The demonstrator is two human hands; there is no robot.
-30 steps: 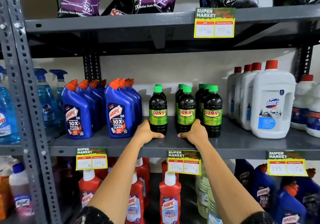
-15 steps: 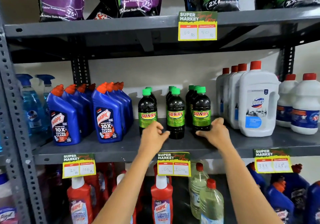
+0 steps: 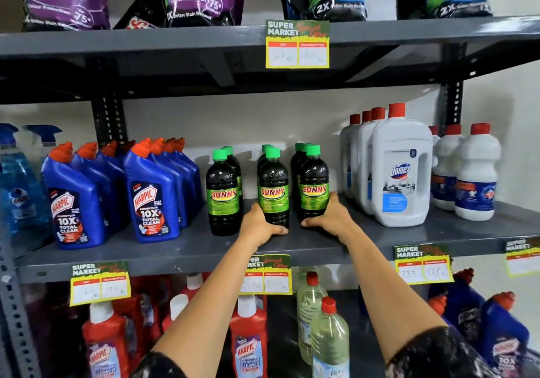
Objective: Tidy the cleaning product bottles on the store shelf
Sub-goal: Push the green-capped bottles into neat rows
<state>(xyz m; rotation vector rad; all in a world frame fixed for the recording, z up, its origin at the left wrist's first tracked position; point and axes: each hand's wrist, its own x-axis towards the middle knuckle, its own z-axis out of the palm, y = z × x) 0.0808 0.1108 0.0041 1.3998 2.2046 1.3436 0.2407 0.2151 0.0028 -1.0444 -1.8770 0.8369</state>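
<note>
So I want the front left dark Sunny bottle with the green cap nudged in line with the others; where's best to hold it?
Grip the dark green-capped Sunny bottle on the left low around its round labelled body, coming straight from the front. It stands upright and apart from the blue Harpic bottles, with open gaps either side for fingers; the narrow neck would likely tip it.

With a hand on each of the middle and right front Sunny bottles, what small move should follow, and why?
Probably slide the middle Sunny bottle a little left with the left hand. It stands closer to the right Sunny bottle, held by the right hand, than to the left Sunny bottle, so the three rows look unevenly spaced.
</note>
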